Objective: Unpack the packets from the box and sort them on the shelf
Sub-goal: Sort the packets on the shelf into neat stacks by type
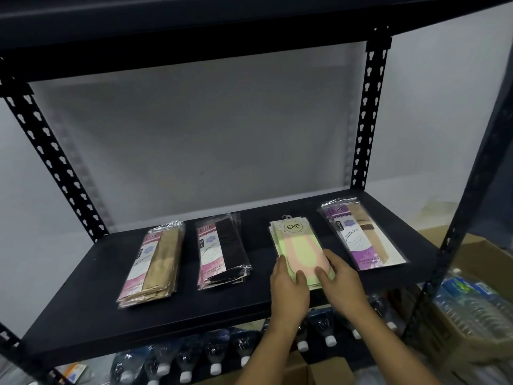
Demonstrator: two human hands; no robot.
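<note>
Four stacks of packets lie in a row on the black shelf [83, 309]. From the left: a tan stack with pink labels [154, 262], a black stack [222, 251], a green and pink stack [298, 245], and a purple-labelled stack [361, 234]. My left hand [288, 290] holds the near left edge of the green and pink stack, thumb on top. On that stack's near right edge sits my right hand [340, 276], its thumb also on top. The box is not in view.
Black slotted uprights stand at the back left [52, 162] and back right [369, 112], and another [466, 190] at the front right. Water bottles [216, 357] lie under the shelf. A cardboard carton of bottles [472, 307] sits to the right.
</note>
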